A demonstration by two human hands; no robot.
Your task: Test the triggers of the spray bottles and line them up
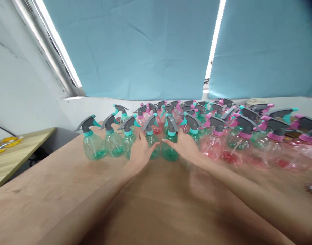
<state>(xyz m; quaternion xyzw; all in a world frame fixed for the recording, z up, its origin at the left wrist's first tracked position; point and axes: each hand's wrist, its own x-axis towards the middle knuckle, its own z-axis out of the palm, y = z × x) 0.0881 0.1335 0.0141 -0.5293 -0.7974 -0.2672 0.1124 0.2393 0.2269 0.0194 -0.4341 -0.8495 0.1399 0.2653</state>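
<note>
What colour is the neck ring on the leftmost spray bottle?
Turquoise; the neck ring on that spray bottle shows best in the head view.

Wooden table (51,180); green spray bottles (94,148) front left; pink bottles (212,146) front right; more behind.

Comprises bare left forearm (104,190) at 7 o'clock and bare right forearm (229,177) at 4 o'clock, both slim, tapering. Terminates in uncovered left hand (140,150) and right hand (185,145), with slender fingers (141,136). Appears blurred towards 6 o'clock.
</note>
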